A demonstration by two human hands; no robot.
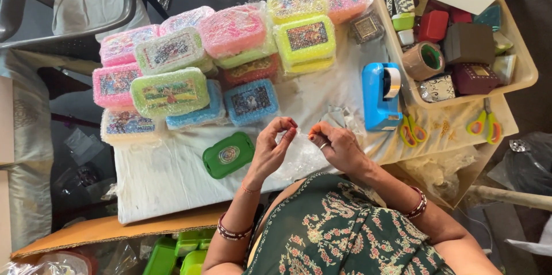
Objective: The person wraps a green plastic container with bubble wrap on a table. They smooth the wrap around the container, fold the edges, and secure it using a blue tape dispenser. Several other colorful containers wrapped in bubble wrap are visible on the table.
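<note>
- Our left hand is raised over the white cloth, fingertips pinched together on a thin edge of clear plastic wrap.
- Our right hand sits just beside it, thumb and forefinger closed on the same clear film; a ring shows on one finger.
- The wrap lies crumpled between and under both hands, at the near edge of the cloth, close to our body.
- Just left of the left hand: a green box, bare, flat on the cloth.
- Farther off, a stack of bubble-wrapped boxes in pink, green, yellow and blue, piled in rows.
- Right of the hands, a blue tape dispenser stands on the cloth.
- Beyond it, a cream tray holds small gift boxes and a roll of brown tape.
- Two pairs of scissors: one near the dispenser, another farther right, both below the tray.
- Cardboard sticks out under the near left edge of the cloth.
</note>
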